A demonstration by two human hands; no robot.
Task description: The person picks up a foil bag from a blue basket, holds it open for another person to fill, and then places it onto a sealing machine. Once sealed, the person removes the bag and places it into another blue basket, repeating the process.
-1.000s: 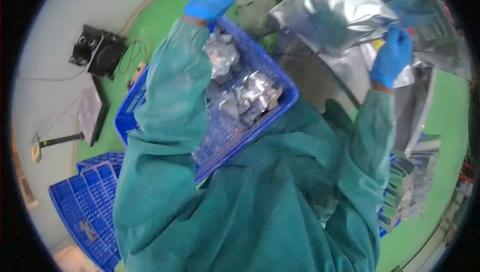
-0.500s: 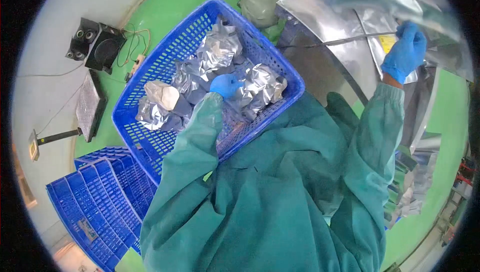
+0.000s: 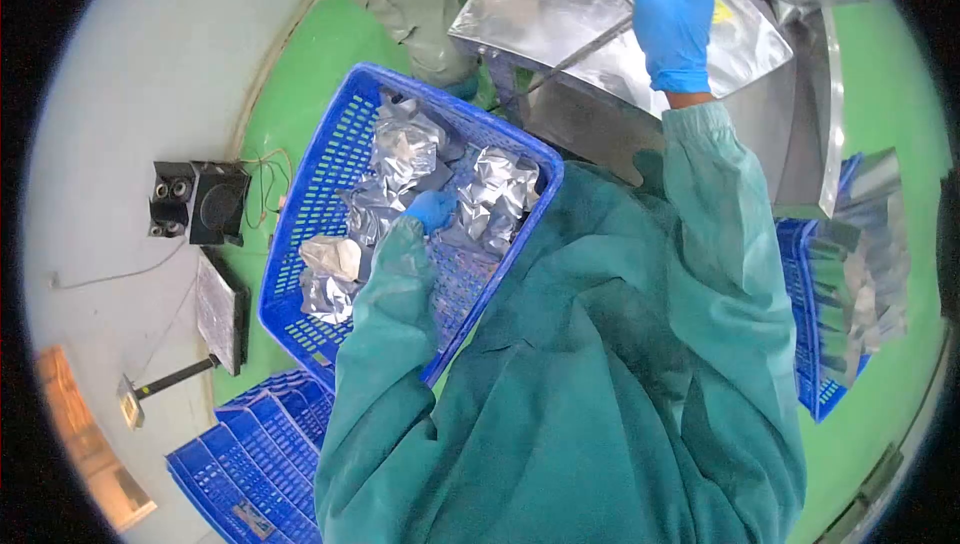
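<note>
My left hand [image 3: 431, 212], in a blue glove, is closed inside the blue basket [image 3: 281, 256], among crumpled silver foil packages [image 3: 404, 149]. What its fingers hold is hidden. Another foil package [image 3: 497, 194] lies just to its right, and a package with a pale face [image 3: 331, 258] sits at the lower left. My right hand [image 3: 668, 19], also blue-gloved, is raised over a shiny metal surface [image 3: 560, 19]. Its fingers are bent and partly apart, with no bag visible in them. A dark cable [image 3: 590, 47] runs beside it.
Stacked blue baskets [image 3: 235, 464] stand at the lower left. Black speakers [image 3: 218, 202] and a scale [image 3: 220, 311] are on the left. Another person's legs [image 3: 405, 4] show beyond the basket. At right, a blue basket [image 3: 800, 294] holds silver bags [image 3: 868, 254].
My right hand has moved up and left in view, and the large silver bag is no longer in it. My left hand stays in the basket. The view has shifted.
</note>
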